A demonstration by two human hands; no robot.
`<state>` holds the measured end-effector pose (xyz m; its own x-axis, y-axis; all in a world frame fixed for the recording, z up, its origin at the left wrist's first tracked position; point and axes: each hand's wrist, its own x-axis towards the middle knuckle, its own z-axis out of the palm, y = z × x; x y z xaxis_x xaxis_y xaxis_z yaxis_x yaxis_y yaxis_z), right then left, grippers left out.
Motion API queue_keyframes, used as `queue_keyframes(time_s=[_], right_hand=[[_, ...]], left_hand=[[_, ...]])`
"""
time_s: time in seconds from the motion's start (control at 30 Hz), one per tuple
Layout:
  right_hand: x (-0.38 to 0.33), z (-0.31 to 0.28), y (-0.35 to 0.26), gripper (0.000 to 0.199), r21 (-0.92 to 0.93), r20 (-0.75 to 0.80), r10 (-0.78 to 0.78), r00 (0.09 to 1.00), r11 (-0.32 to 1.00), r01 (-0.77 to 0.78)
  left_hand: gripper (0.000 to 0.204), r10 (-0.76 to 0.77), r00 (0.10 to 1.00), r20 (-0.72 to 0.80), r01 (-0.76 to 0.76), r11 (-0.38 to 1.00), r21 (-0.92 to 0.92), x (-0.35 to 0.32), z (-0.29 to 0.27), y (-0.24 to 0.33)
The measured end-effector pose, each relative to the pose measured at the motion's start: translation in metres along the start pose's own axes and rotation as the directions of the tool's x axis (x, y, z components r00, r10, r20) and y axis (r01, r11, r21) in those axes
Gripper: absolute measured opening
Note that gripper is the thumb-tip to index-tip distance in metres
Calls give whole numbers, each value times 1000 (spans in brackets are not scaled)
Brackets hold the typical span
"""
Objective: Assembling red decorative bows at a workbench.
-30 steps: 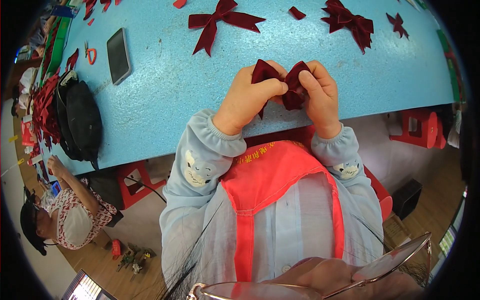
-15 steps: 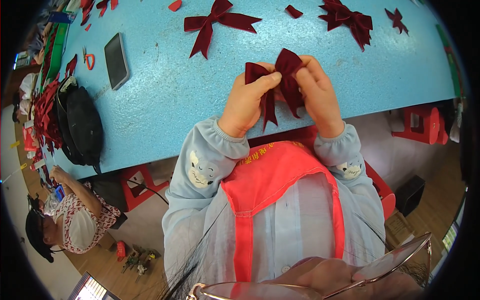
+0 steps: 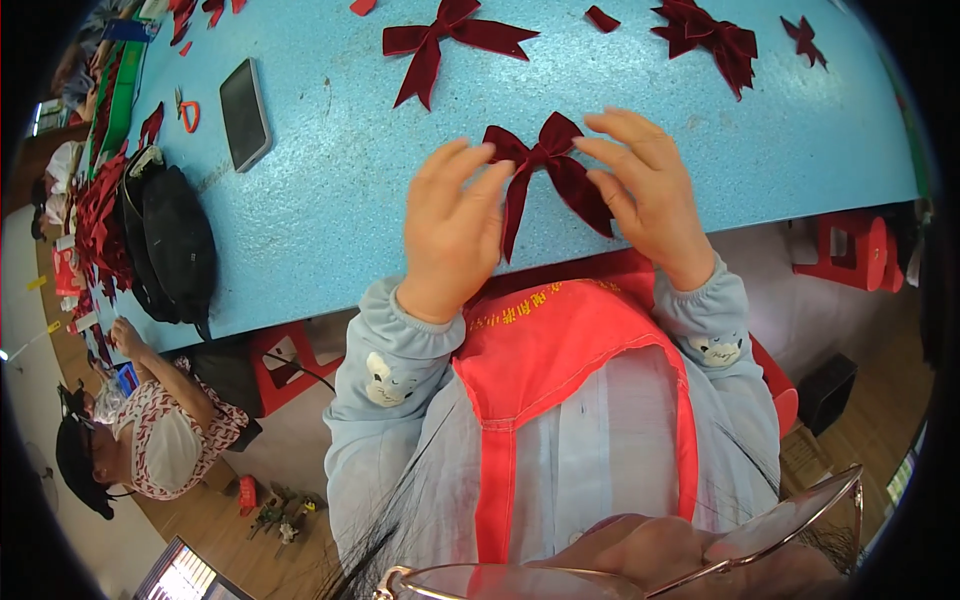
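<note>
A dark red velvet bow (image 3: pixel 541 158) lies on the blue table near its front edge, its loops away from me and its two tails toward me. My left hand (image 3: pixel 452 215) is beside its left loop, fingers apart and holding nothing. On the other side my right hand (image 3: pixel 650 185) hovers with spread fingers close to the right loop and tail. Whether any fingertip still touches the velvet is hard to tell. Farther off lie another velvet bow (image 3: pixel 440 45) and a pile of bows (image 3: pixel 712 45), with a small scrap of velvet (image 3: pixel 602 19) between them.
A phone (image 3: pixel 245 115), orange-handled scissors (image 3: pixel 188 110) and a black pouch (image 3: pixel 168 240) are on the left, beside a heap of red ribbon (image 3: pixel 98 225). A small bow piece (image 3: pixel 804 42) lies far right. Another person (image 3: pixel 160 430) sits at lower left; a red stool (image 3: pixel 848 252) stands right.
Both hands have let go of the bow and spread apart, the left one coming nearer to me. The bow, held up before, now lies flat on the table.
</note>
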<state>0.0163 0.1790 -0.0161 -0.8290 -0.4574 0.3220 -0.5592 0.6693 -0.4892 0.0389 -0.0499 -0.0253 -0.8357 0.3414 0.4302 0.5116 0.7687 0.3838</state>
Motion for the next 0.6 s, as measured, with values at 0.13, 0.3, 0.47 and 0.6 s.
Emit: queue_keyframes(time_s=[0.13,0.3,0.47,0.6], right_hand=[[10,7,-7,61,-168,186,-119,975,974,150],[5,17,-3,61,-135,231,-22,973,989,55],[13,7,-4,56,-135,219,-64,974,986,95],[24,15,-1,45,-247,218,-166,962,944,219]], left_hand=[[56,37,977,211,-49,997,51,4,3,9],[50,-44,988,146,17,984,179,2,0,8],[36,-15,997,-71,8,995,-97,-7,0,7],[18,-202,971,130,197,979,51,15,15,12]])
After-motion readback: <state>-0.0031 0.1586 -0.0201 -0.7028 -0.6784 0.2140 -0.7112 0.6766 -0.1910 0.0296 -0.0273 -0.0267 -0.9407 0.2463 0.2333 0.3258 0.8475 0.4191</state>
